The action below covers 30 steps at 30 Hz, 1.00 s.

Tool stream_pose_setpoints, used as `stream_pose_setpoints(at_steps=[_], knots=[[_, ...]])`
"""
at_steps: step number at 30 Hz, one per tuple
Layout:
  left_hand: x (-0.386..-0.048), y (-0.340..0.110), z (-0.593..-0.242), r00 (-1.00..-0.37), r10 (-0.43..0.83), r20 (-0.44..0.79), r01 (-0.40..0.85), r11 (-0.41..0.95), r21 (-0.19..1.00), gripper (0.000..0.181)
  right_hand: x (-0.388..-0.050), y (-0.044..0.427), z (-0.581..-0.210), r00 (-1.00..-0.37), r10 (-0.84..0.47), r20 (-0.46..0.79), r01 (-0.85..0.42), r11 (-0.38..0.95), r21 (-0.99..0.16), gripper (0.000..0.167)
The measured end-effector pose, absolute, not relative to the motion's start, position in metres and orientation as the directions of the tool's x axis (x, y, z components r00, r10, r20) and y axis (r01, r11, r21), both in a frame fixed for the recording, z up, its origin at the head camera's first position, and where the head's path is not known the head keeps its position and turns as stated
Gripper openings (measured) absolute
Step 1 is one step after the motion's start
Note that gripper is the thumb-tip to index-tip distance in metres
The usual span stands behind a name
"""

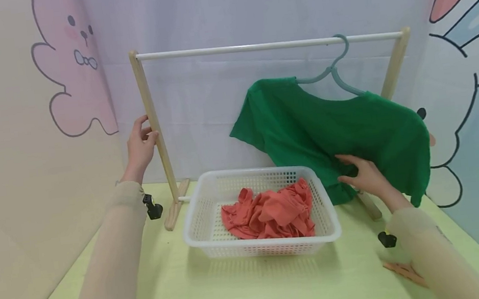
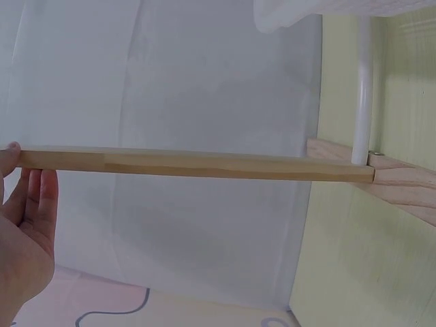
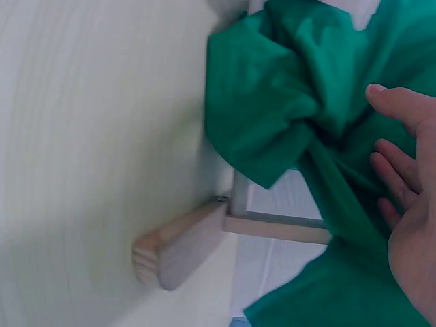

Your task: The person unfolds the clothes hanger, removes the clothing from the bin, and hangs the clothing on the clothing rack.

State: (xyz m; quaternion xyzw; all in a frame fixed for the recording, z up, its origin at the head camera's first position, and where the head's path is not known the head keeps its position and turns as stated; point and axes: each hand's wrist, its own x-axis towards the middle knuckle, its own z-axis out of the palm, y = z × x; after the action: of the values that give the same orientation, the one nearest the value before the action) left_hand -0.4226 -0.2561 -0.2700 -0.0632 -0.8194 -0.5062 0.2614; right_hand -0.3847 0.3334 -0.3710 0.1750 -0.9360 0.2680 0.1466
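Observation:
A green T-shirt (image 1: 306, 112) hangs from a grey-green hanger (image 1: 344, 85) hooked over the white rail (image 1: 228, 49) of a small clothes rack. Its lower part is bunched and twisted behind the basket. My left hand (image 1: 140, 143) holds the rack's left wooden post (image 2: 204, 163), thumb on one side and fingers on the other. At the front of the shirt is my right hand (image 1: 364, 174), thumb and fingers spread apart, nothing pinched between them. Whether its fingertips touch the cloth, I cannot tell.
A white plastic basket (image 1: 264, 246) stands at the rack's foot with crumpled coral-red clothing (image 1: 273, 212) inside. Wooden feet (image 3: 184, 242) support the rack on the pale green table (image 1: 247, 296). A brown hanger-like piece (image 1: 406, 273) lies beside my right forearm, partly hidden.

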Motion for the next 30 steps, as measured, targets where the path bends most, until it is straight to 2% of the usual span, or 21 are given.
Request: stream_pose_setpoints(at_steps=[17,24,30], knots=[[-0.421,-0.256,-0.270,-0.857,-0.154,0.492,0.373,0.473,0.798,0.053,-0.368,0.329,-0.365,-0.845,-0.291,0.449,-0.481,0.781,-0.399,0.059],[-0.421,-0.256,-0.270,-0.857,-0.155,0.492,0.373,0.473,0.798,0.052,-0.353,0.323,-0.368,-0.817,-0.320,0.480,-0.519,0.770,-0.370,0.057],[-0.420,-0.255,-0.268,-0.861,-0.158,0.483,0.364,0.470,0.804,0.052,-0.338,0.321,-0.369,-0.819,-0.326,0.473,-0.517,0.777,-0.359,0.057]])
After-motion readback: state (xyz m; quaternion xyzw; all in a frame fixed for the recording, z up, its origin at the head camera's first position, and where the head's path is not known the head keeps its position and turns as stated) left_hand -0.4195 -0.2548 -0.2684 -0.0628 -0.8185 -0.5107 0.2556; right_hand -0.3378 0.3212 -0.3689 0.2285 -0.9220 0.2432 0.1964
